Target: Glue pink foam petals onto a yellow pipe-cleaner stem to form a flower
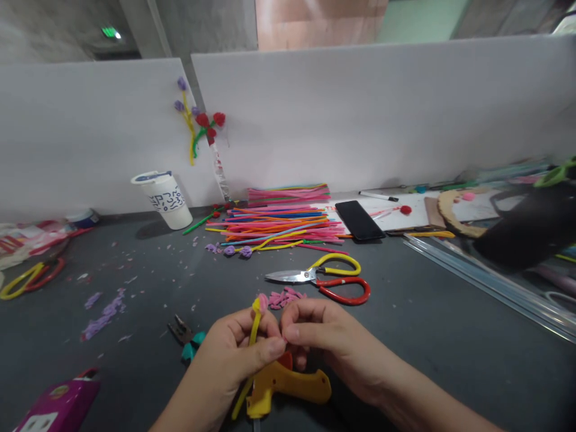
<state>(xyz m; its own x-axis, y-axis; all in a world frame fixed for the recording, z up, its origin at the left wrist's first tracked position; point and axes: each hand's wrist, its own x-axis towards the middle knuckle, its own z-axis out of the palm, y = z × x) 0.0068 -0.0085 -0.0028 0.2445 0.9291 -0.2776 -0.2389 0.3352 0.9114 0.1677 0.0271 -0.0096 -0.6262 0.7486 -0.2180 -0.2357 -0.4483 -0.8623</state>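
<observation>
A yellow pipe cleaner [254,333] with a pink fuzzy tuft [263,302] at its top is held nearly upright in my left hand [240,345]. My right hand [330,339] is closed in a pinch, its fingertips meeting those of my left. Whatever lies between the right fingertips is too small to make out. Just beyond my fingers lies a small pile of cut pink pieces [284,296]. Beneath my hands rests a yellow glue gun [301,386], partly hidden by them. Scissors [315,277] with one yellow and one red handle lie open beyond the pile.
Pliers [185,341] and purple scraps [105,315] lie to the left, with a purple box [60,405] near the front. Farther back are a white cup [164,201], bundled pipe cleaners [279,225] and a phone [359,220]. Clear rods [486,282] and a dark jug [526,225] occupy the right.
</observation>
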